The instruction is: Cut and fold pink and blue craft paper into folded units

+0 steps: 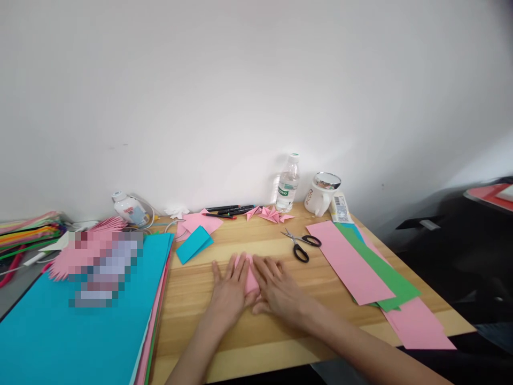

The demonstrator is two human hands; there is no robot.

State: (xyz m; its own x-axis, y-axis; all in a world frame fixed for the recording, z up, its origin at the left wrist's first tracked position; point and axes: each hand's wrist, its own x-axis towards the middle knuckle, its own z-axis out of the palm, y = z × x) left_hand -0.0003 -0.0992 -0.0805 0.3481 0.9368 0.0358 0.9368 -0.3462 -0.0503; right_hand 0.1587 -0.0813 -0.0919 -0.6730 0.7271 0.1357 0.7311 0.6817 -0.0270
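Observation:
A small piece of pink paper (251,279) lies on the wooden table between my hands, partly covered by them. My left hand (230,289) rests flat on its left side with the fingers stretched out and spread. From the right, my right hand (278,289) presses on the paper's other edge, its fingers extended and lying flat. Both thumbs come close together at the paper's near end. Whether the paper is folded under my palms is hidden. Beyond my right hand lie black-handled scissors (301,247), blades partly apart. A folded blue paper (195,245) sits beyond my left hand.
Large blue sheets (120,331) are stacked at the left. Pink strips (348,262) and green strips (385,272) lie at the right. Along the wall stand a water bottle (287,184) and a white mug (320,197), near folded pink pieces (270,215) and pens (228,210).

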